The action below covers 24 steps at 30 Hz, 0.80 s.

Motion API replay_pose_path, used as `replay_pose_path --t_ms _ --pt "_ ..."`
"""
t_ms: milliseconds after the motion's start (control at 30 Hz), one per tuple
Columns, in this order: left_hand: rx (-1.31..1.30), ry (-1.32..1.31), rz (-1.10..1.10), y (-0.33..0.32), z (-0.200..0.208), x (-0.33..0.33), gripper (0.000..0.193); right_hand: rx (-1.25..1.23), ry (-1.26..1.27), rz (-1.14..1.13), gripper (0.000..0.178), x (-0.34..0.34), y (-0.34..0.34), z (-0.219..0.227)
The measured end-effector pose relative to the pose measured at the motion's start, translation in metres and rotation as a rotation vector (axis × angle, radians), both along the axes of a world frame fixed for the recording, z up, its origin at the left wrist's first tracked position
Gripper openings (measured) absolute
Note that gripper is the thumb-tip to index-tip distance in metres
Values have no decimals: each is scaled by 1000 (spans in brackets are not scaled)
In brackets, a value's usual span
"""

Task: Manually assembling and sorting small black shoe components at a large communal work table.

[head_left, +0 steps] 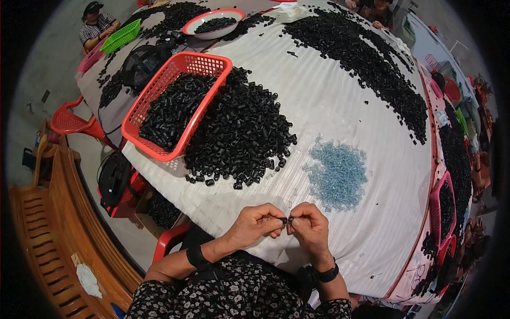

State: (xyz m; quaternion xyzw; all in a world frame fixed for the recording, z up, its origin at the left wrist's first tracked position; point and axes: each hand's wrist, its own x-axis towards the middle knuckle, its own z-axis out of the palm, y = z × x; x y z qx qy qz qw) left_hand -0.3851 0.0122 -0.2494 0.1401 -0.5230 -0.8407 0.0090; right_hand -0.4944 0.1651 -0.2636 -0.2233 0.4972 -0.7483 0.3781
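Close together over the near edge of the white-covered table [396, 175], my two hands meet at the fingertips. Between thumb and fingers my left hand [258, 222] pinches a small black cylindrical part [283, 219]. My right hand [309, 227] is closed in a pinch against it, on a small dark piece [291, 218] mostly covered by the fingers. Ahead and to the left lies a big heap of small black cylindrical parts [239, 133]. A pile of tiny clear bluish pieces [338, 174] spreads ahead of my right hand.
A red plastic basket [201, 121] full of black parts stands beside the heap. More black parts [366, 58] cover the far right. A red-rimmed bowl [238, 15] and a green basket [122, 36] sit farther back. People work at the far edges. A wooden bench [58, 234] stands left.
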Motion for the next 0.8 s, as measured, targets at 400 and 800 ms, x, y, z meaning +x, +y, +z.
replay_pose_path --t_ms 400,800 --pt "-26 -60 -24 -2 1 2 15 120 194 28 13 1 -1 16" --pt "-72 -44 1 0 -4 3 12 179 446 11 6 0 0 8"
